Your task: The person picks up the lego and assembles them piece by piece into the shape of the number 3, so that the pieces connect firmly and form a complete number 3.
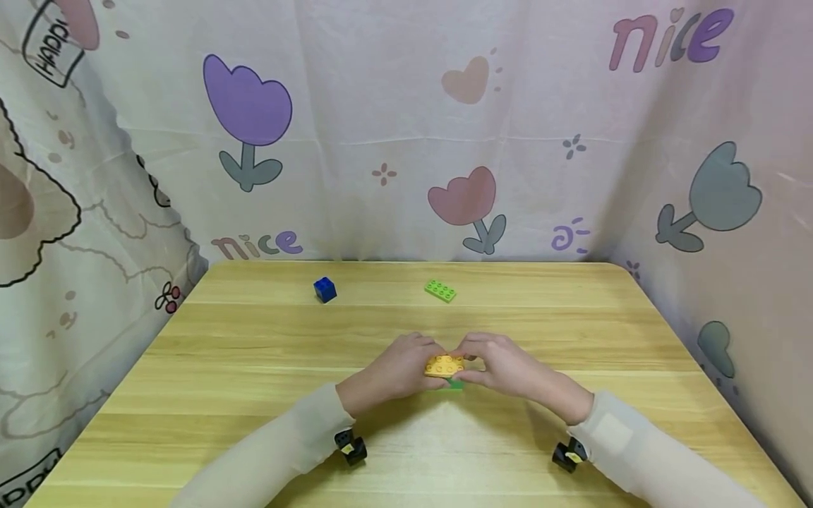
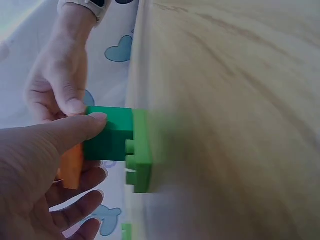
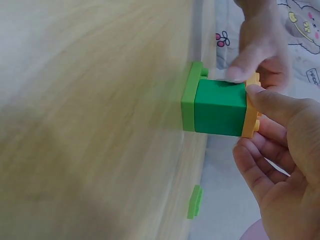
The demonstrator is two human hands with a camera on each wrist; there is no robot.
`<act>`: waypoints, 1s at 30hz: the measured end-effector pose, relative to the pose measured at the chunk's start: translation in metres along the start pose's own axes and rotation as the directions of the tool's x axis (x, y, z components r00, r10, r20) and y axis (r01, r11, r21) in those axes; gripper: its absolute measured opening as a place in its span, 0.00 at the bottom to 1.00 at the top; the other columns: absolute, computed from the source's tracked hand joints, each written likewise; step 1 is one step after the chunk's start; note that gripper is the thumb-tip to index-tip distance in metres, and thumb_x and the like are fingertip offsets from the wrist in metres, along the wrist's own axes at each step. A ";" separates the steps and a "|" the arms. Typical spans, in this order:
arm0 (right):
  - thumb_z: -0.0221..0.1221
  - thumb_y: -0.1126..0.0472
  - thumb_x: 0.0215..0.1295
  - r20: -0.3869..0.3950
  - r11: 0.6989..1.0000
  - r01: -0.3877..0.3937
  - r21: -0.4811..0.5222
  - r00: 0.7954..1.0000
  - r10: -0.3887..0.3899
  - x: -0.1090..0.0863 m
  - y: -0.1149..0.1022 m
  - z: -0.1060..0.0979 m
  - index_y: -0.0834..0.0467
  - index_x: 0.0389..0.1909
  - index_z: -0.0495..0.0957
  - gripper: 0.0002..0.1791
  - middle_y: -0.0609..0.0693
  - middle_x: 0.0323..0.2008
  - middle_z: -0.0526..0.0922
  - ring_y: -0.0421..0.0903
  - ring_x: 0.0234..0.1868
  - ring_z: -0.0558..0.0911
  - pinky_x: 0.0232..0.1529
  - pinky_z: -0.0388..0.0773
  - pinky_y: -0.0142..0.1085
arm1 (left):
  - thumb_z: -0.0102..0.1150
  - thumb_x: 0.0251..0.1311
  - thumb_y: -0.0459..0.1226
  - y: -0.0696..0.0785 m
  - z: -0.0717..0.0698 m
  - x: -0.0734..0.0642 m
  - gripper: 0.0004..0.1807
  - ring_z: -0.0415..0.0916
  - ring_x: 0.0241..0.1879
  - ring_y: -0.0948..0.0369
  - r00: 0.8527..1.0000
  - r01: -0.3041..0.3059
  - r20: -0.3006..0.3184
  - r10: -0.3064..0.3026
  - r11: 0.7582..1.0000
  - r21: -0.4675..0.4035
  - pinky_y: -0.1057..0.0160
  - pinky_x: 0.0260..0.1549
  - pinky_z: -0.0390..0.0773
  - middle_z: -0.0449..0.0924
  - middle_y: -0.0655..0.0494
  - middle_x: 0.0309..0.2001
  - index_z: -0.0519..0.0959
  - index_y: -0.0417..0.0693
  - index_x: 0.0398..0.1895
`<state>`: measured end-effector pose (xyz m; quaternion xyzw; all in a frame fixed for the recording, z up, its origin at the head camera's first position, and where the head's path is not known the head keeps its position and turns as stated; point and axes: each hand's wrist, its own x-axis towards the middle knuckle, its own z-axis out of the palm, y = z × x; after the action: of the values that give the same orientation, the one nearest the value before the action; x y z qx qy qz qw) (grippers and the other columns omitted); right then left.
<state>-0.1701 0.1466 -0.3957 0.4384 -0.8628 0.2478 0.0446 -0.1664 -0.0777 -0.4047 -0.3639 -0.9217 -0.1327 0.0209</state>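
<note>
Near the middle of the table stands a small stack of toy building bricks. A flat orange-yellow brick plate [image 1: 444,365] with round studs is its top layer. Under it sits a dark green block [image 3: 220,107], resting on a light green brick plate [image 3: 190,102] at the tabletop. My left hand [image 1: 400,367] grips the orange plate from the left, its thumb tip overlapping the green block in the left wrist view. From the other side my right hand [image 1: 504,363] pinches the same plate, thumb along its near edge and fingers behind.
A blue block [image 1: 325,290] lies toward the back left of the wooden table [image 1: 254,339]. Another light green brick plate [image 1: 440,291] lies near the back edge, beyond the hands. A printed curtain [image 1: 381,85] hangs behind the table and along both sides.
</note>
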 end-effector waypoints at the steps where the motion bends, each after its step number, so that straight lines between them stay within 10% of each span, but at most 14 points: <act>1: 0.66 0.49 0.62 0.000 1.000 0.001 0.001 1.000 -0.001 0.000 0.000 0.000 0.56 0.47 0.83 0.19 0.42 0.40 0.82 0.43 0.37 0.82 0.37 0.81 0.36 | 0.67 0.56 0.56 0.001 -0.002 -0.001 0.25 0.74 0.42 0.62 1.000 0.006 0.003 -0.005 1.000 -0.007 0.64 0.40 0.72 0.82 0.60 0.46 0.83 0.52 0.51; 30: 0.66 0.49 0.62 -0.061 0.996 -0.070 0.061 0.995 0.074 -0.010 0.002 0.012 0.55 0.49 0.82 0.19 0.43 0.42 0.83 0.40 0.40 0.82 0.42 0.81 0.36 | 0.65 0.61 0.50 0.003 -0.007 -0.016 0.20 0.78 0.41 0.62 0.989 -0.066 -0.134 0.062 0.998 -0.026 0.66 0.43 0.79 0.81 0.57 0.43 0.84 0.48 0.49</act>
<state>-0.1638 0.1493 -0.4096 0.3999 -0.8686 0.2883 0.0500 -0.1531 -0.0884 -0.3999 -0.3837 -0.9041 -0.1697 0.0811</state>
